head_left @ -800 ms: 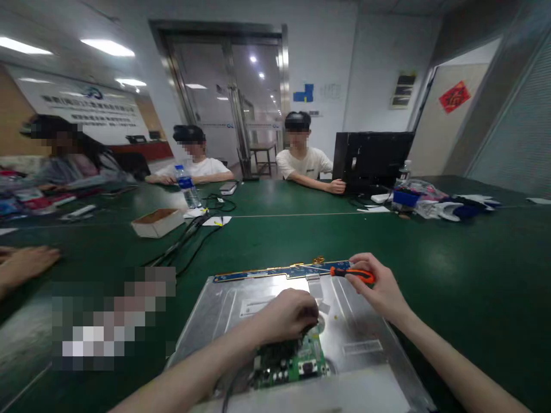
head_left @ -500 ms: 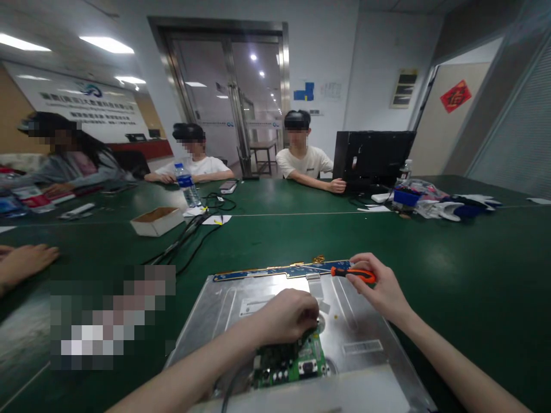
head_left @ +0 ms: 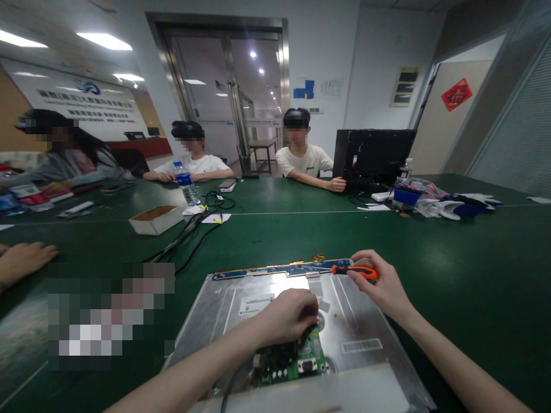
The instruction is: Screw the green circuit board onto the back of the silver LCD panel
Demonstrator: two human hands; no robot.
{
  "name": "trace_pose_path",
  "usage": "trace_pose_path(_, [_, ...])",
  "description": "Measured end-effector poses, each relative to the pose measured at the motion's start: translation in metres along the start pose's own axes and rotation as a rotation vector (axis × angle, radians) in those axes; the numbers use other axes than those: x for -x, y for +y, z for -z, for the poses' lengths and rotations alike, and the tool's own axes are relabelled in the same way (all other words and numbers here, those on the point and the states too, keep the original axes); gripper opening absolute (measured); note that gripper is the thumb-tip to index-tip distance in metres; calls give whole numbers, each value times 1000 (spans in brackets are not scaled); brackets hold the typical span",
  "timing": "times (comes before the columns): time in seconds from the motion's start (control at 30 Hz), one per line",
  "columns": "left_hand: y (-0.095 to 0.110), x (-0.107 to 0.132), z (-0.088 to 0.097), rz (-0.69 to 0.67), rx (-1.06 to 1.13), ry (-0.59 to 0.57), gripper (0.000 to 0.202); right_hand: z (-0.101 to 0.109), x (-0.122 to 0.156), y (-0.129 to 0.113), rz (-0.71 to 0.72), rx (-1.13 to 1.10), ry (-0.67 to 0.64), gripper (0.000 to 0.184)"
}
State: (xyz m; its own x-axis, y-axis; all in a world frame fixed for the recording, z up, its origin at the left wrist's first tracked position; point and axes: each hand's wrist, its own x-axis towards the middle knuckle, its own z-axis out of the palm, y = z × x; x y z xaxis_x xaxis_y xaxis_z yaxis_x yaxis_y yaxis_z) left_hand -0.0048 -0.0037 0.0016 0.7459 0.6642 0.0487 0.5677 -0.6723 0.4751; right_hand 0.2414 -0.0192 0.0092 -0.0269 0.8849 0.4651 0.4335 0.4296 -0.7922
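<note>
A silver metal panel [head_left: 361, 321] lies flat in front of me on the green table. A green circuit board [head_left: 288, 361] sits on its near middle, and a blue strip board [head_left: 275, 268] runs along its far edge. My left hand [head_left: 288, 315] is closed with its fingers pinched on the top edge of the green circuit board. My right hand [head_left: 381, 284] rests on the panel's far right corner, closed on an orange-handled screwdriver [head_left: 355, 271] that lies level and points left.
Black cables [head_left: 185, 235], an open cardboard box [head_left: 155, 219] and a water bottle [head_left: 185, 184] lie farther left. A black monitor [head_left: 372, 158] and gloves [head_left: 456, 206] are at the back right. Three people sit across the table; another person's hand [head_left: 23, 261] rests at the left.
Hardly anything has moved. Both hands stay where they were; the view has tilted slightly upward.
</note>
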Motion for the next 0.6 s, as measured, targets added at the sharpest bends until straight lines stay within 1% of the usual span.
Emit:
trace_pose_path(0.2, [2, 0, 0, 39, 59, -5, 5, -1, 1, -4, 6, 6, -9, 23])
trace_pose_path(0.37, [0, -1, 0, 61, 140, -24, 7, 0, 2, -4, -9, -5, 9, 26])
trace_pose_path(0.5, [1, -1, 3, 65, 192, -38, 8, 3, 2, -3, -27, -24, 78, 30])
trace_pose_path(0.6, [1, -1, 6, 60, 217, -54, 8, 6, 0, -4, -46, -106, 146, 36])
